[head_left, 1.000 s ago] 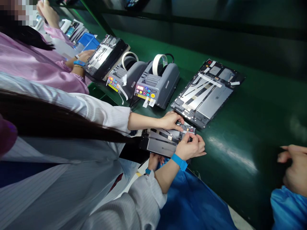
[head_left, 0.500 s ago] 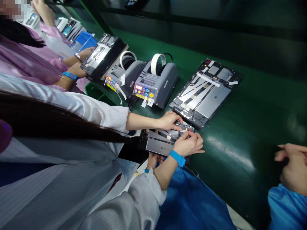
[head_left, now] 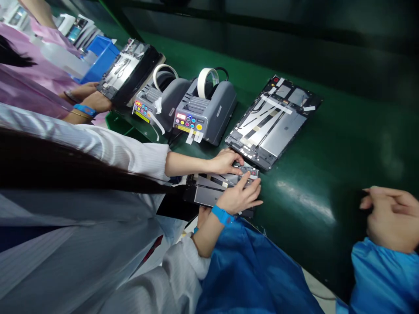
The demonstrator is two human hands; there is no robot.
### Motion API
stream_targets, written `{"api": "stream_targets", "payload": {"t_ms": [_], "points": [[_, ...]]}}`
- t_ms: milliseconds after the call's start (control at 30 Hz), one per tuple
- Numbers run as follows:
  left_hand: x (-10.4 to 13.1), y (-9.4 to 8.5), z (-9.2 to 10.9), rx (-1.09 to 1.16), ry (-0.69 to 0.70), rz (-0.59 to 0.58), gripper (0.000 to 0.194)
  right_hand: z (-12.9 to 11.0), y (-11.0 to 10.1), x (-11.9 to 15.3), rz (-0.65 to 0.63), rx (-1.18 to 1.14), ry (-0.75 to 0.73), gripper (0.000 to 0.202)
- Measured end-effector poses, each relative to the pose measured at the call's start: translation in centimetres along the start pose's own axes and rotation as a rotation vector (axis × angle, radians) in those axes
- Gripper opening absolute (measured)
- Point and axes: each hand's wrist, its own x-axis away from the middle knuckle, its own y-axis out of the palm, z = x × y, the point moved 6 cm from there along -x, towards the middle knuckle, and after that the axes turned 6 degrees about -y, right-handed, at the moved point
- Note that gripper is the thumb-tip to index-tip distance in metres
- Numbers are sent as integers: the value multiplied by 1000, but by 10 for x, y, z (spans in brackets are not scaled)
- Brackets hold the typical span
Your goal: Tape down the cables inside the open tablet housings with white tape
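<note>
My right hand [head_left: 391, 218], in a blue sleeve, hangs over the table at the right. Its fingers are curled in loosely and nothing shows in them. What appears to be my left hand [head_left: 203, 213] is at the near edge of an opened tablet [head_left: 206, 195], mostly covered by that tablet and a co-worker's arm; its fingers are hidden. Two hands of the co-worker in a white-grey coat, a left hand [head_left: 225, 161] and a right hand [head_left: 240, 194] with a blue wristband [head_left: 222, 215], press at the tablet's right end.
A second opened tablet [head_left: 278, 124] lies on the green table [head_left: 343, 152]. Two grey tape dispensers [head_left: 206, 109] stand left of it, tape strips hanging from their fronts. Further left, a person in pink holds stacked tablets [head_left: 127, 72] beside a blue bin [head_left: 101, 59].
The view has shifted slightly, so the scene sits further left. The co-worker's right hand has opened its pinch and spread its fingers over the tablet's end. My right hand stays curled.
</note>
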Motion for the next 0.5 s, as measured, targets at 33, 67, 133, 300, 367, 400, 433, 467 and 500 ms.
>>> {"api": "stream_targets", "payload": {"t_ms": [33,67,133,300,367,400,433,467,500], "points": [[2,3,1,-165,49,-3,37,-2,1,1,-15,15,-9,24],[4,7,0,-268,83,7,39,-3,3,1,-26,30,-8,26],[6,12,-1,-350,108,44,41,-1,5,2,-34,44,5,30],[3,16,-7,-341,91,97,45,12,9,1,-63,29,19,45],[-5,11,-8,-175,27,85,39,15,11,1,-77,24,24,53],[-7,7,-7,-25,-28,84,34,16,12,2,-78,21,23,57],[-6,3,-5,125,-81,86,34,16,13,3,-78,19,16,59],[-1,-1,0,281,-122,81,42,16,14,3,-81,21,6,61],[8,-5,5,453,-165,71,51,16,14,4,-86,28,-5,61]]}}
